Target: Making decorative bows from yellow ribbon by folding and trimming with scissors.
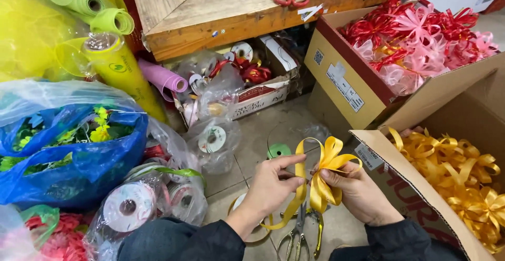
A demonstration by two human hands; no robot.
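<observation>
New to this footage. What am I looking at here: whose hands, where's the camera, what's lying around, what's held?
There is one picture, taken by a camera worn on a person's head, looking down at their own two bare hands; no machine is involved. The left hand and right hand together pinch a yellow ribbon bow, its loops fanned out above the fingers and a tail hanging down. Below it, scissors lie on the tiled floor. At right, an open cardboard box holds more yellow bows; behind it, another box holds red and pink ones. At left sit a blue bag of artificial flowers and bagged ribbon spools. A wooden table stands at the top.
</observation>
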